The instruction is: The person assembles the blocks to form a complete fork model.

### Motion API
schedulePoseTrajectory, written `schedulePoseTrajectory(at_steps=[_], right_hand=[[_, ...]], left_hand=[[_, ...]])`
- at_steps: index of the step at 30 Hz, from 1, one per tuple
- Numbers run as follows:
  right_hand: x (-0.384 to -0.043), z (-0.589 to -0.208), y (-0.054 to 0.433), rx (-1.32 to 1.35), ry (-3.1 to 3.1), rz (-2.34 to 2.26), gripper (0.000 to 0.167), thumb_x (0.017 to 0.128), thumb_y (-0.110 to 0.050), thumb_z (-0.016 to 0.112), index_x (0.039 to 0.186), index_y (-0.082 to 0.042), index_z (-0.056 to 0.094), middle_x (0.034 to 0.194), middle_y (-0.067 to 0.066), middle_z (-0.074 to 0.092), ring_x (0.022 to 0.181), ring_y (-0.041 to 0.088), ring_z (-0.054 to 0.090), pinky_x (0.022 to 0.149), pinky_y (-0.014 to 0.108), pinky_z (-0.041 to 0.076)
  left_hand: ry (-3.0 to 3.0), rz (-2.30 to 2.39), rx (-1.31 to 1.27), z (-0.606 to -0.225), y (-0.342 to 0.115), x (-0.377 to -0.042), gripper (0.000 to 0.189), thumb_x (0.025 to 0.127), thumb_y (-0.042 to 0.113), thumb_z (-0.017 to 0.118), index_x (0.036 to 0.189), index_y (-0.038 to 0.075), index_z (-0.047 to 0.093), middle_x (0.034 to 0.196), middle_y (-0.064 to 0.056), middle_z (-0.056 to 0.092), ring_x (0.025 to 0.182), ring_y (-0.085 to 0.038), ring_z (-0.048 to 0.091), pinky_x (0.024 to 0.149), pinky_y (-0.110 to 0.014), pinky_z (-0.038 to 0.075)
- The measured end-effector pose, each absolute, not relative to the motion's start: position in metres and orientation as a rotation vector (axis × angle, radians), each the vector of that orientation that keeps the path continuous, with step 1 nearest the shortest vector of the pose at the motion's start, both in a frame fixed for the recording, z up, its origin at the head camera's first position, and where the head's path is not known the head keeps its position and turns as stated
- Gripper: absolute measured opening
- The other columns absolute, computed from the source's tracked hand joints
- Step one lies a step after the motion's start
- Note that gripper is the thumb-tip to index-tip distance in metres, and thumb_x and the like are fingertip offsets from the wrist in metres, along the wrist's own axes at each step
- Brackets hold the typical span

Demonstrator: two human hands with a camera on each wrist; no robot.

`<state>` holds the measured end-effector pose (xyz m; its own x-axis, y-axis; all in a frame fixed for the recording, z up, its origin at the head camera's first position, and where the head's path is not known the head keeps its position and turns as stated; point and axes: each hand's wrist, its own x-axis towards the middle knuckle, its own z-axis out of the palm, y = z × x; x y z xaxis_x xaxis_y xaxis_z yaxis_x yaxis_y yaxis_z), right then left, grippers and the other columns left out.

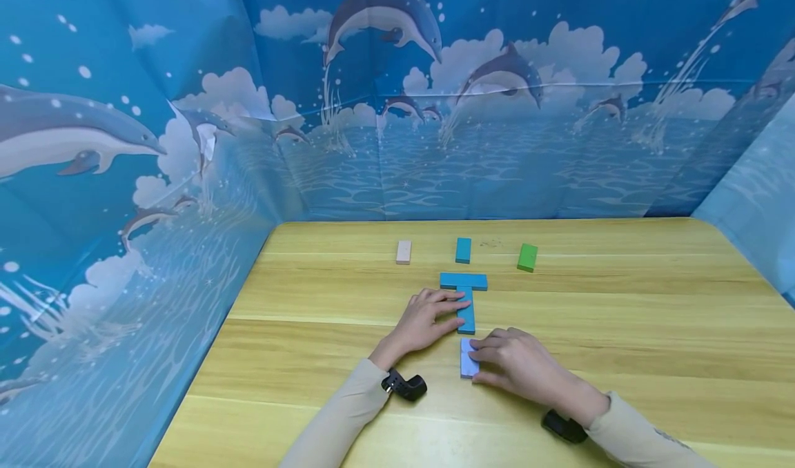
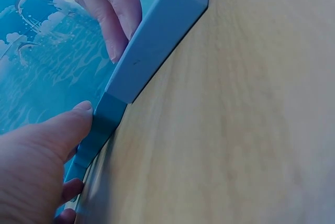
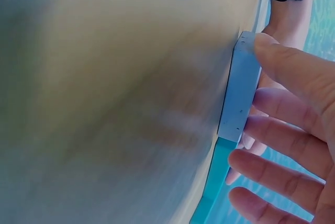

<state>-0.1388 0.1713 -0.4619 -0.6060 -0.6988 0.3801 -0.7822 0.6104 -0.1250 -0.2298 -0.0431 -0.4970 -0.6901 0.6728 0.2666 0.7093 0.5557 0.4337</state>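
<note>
A flat blue block (image 1: 464, 281) lies crosswise, and a second blue block (image 1: 467, 319) runs from its middle toward me, forming a T. My left hand (image 1: 425, 321) rests with extended fingers and thumb on that second block, along its left side. At the near end of the T, in line with it, is a lavender block (image 1: 467, 359). My right hand (image 1: 515, 362) holds the lavender block from the right, thumb at its near end and fingers farther along. In the wrist views the lavender block (image 3: 239, 88) meets the blue block (image 3: 213, 174) end to end or nearly so.
Toward the table's back edge lie a pale pink block (image 1: 404, 252), a small blue block (image 1: 463, 250) and a green block (image 1: 527, 257), spaced apart. The wooden table (image 1: 652, 316) is bordered by a dolphin-printed curtain (image 1: 435, 164) behind and at both sides.
</note>
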Motion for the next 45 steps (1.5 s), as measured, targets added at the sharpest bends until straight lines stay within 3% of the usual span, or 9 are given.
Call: schedulePoseTrajectory(at_steps=[15,22,27,32,37,45], right_hand=[[-0.141,-0.461,0.172,1.218,-2.557,0.438,0.027,0.08,-0.032,0.077,0.097,-0.012,0.076,0.102,0.001,0.07,0.091,0.015,0.063,0.079,0.038,0.05],[-0.141,-0.46,0.172,1.09,-2.681,0.713,0.025,0.085,-0.035,0.072,0.096,-0.013,0.076,0.106,0.002,0.068,0.097,0.017,0.063,0.082,0.04,0.05],[-0.145,-0.463,0.168,0.887,-2.69,0.833,0.014,0.081,-0.031,0.076,0.082,-0.018,0.071,0.091,-0.004,0.064,0.08,0.011,0.061,0.07,0.032,0.051],[-0.15,-0.466,0.167,0.752,-2.768,0.836,0.025,0.077,-0.038,0.079,0.074,-0.021,0.06,0.074,-0.011,0.052,0.062,0.003,0.046,0.055,0.023,0.041],[-0.154,-0.466,0.165,0.704,-2.856,0.82,0.036,0.078,-0.048,0.074,0.068,-0.021,0.052,0.063,-0.011,0.043,0.055,0.003,0.037,0.051,0.023,0.033],[-0.16,-0.467,0.163,0.671,-2.948,0.859,0.037,0.08,-0.05,0.071,0.067,-0.022,0.051,0.057,-0.013,0.042,0.05,0.004,0.037,0.049,0.023,0.03]], left_hand=[[-2.69,-0.804,-1.208,-0.498,-0.043,-0.231,0.04,0.097,0.039,0.052,0.135,0.026,0.056,0.14,0.009,0.046,0.125,-0.016,0.038,0.093,-0.033,0.033],[-2.697,-0.814,-1.209,-0.499,-0.043,-0.23,0.04,0.097,0.039,0.052,0.135,0.026,0.056,0.141,0.01,0.046,0.126,-0.015,0.037,0.093,-0.034,0.032],[-2.691,-0.816,-1.211,-0.498,-0.043,-0.23,0.04,0.097,0.04,0.052,0.135,0.026,0.056,0.141,0.01,0.045,0.126,-0.016,0.038,0.093,-0.034,0.032],[-2.689,-0.82,-1.209,-0.498,-0.043,-0.231,0.04,0.097,0.04,0.052,0.135,0.026,0.056,0.14,0.01,0.045,0.125,-0.015,0.038,0.093,-0.034,0.032],[-2.694,-0.815,-1.207,-0.498,-0.043,-0.231,0.04,0.098,0.04,0.051,0.135,0.026,0.056,0.14,0.011,0.045,0.125,-0.015,0.038,0.094,-0.033,0.032],[-2.688,-0.815,-1.205,-0.497,-0.044,-0.23,0.04,0.097,0.039,0.052,0.134,0.026,0.056,0.14,0.01,0.046,0.125,-0.015,0.038,0.094,-0.034,0.032]])
